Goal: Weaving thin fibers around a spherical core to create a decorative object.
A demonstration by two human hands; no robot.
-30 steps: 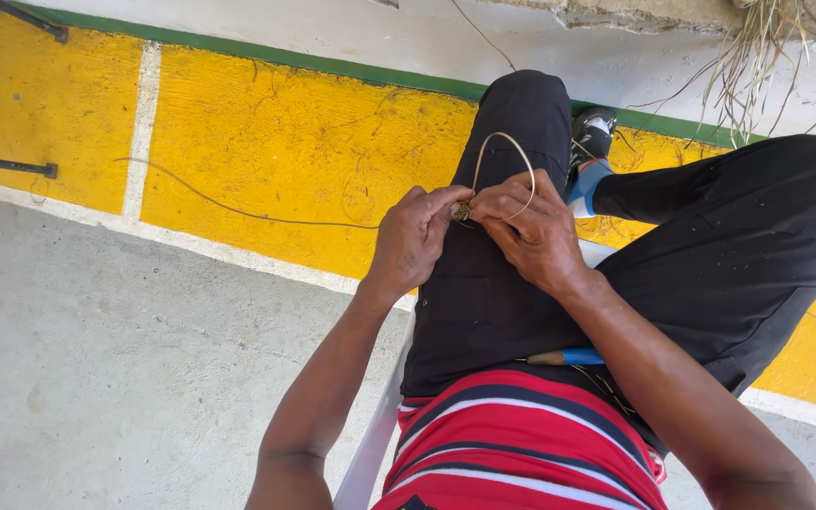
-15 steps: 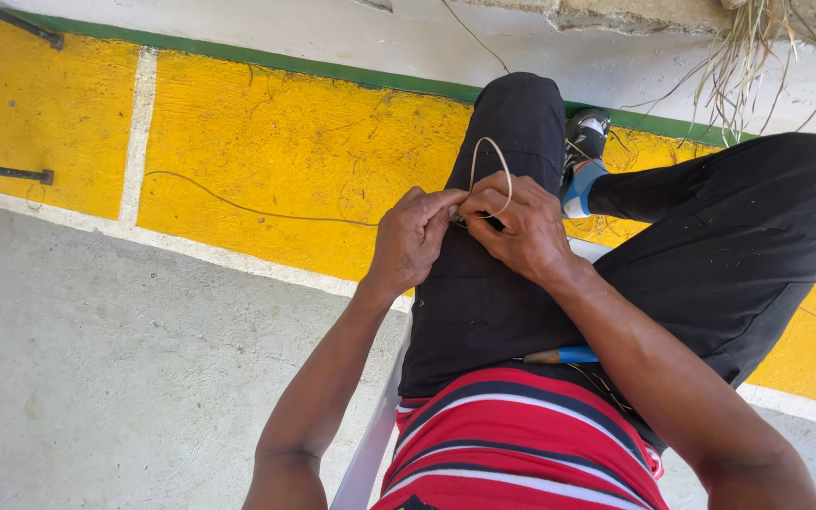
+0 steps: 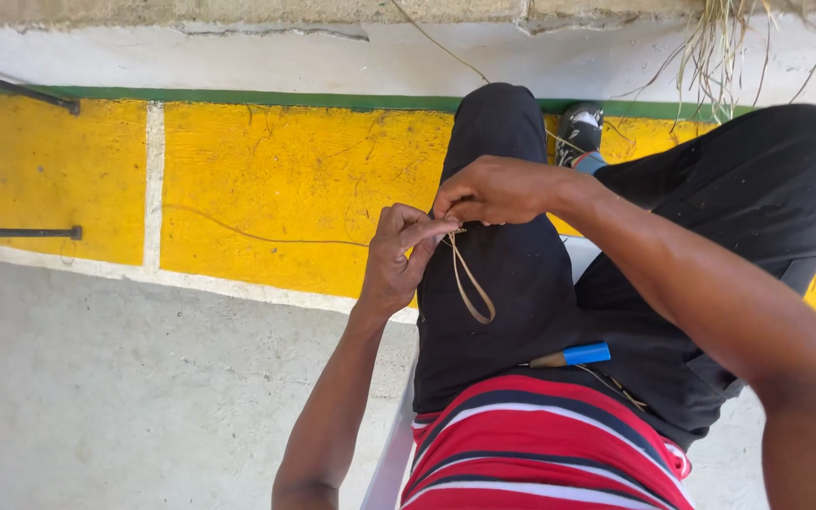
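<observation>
My left hand (image 3: 397, 257) and my right hand (image 3: 495, 189) meet over my left thigh, which is in black trousers (image 3: 512, 283). Both pinch a thin tan fibre strand (image 3: 469, 283) between their fingertips. The strand hangs down from the fingers in a narrow loop against the trouser leg. A longer thin fibre (image 3: 266, 236) trails off to the left across the yellow painted floor (image 3: 276, 189).
A blue-handled tool (image 3: 573, 356) rests on my lap near the red striped shirt (image 3: 540, 444). My shoe (image 3: 580, 127) sits near a green painted line (image 3: 238, 97). Dry grass fibres (image 3: 710, 42) hang at the top right. Grey concrete (image 3: 125, 397) lies at the lower left.
The strand loop that arched above my hands now hangs below them. My right hand has risen above the left, and the view has shifted.
</observation>
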